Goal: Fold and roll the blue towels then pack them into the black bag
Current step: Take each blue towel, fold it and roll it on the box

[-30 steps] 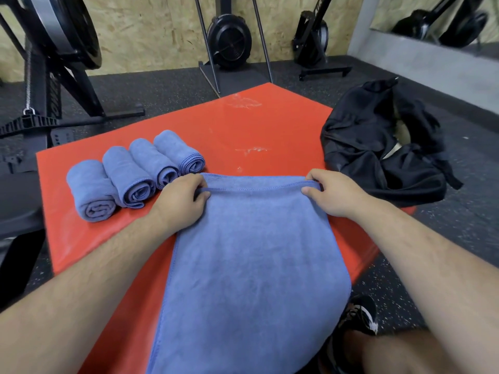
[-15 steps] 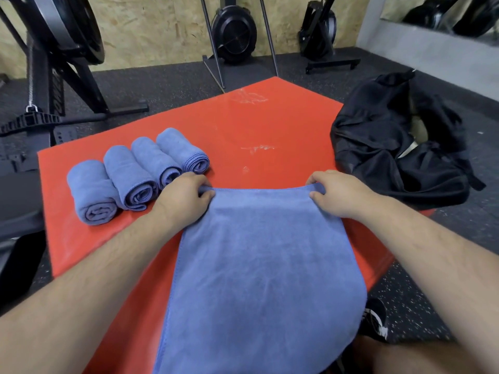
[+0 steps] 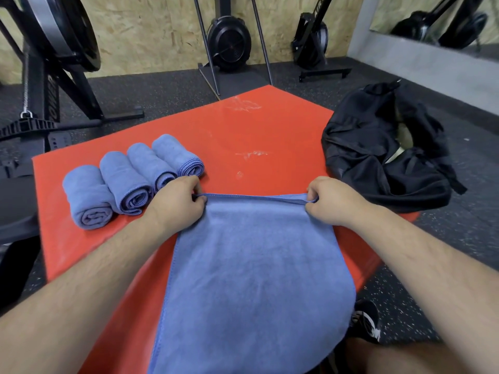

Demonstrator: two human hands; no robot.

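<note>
A blue towel point(image 3: 251, 271) lies flat on the red padded box point(image 3: 243, 136) and hangs over its near edge. My left hand point(image 3: 175, 203) pinches the towel's far left corner. My right hand point(image 3: 329, 201) pinches the far right corner, and the far hem is stretched straight between them. Several rolled blue towels point(image 3: 129, 182) lie side by side on the box's left part, just beyond my left hand. The black bag point(image 3: 383, 155) sits slumped and open at the box's right edge, apart from both hands.
Gym machines stand around: a black frame with a flywheel point(image 3: 54, 49) at the left and fan units point(image 3: 229, 41) by the chipboard wall. Speckled rubber floor surrounds the box. My shoe point(image 3: 367, 322) shows below the towel's right side.
Both hands have drawn the towel's far hem a little toward me while keeping hold of the corners. The view has shifted slightly; the rolls and the bag stay put.
</note>
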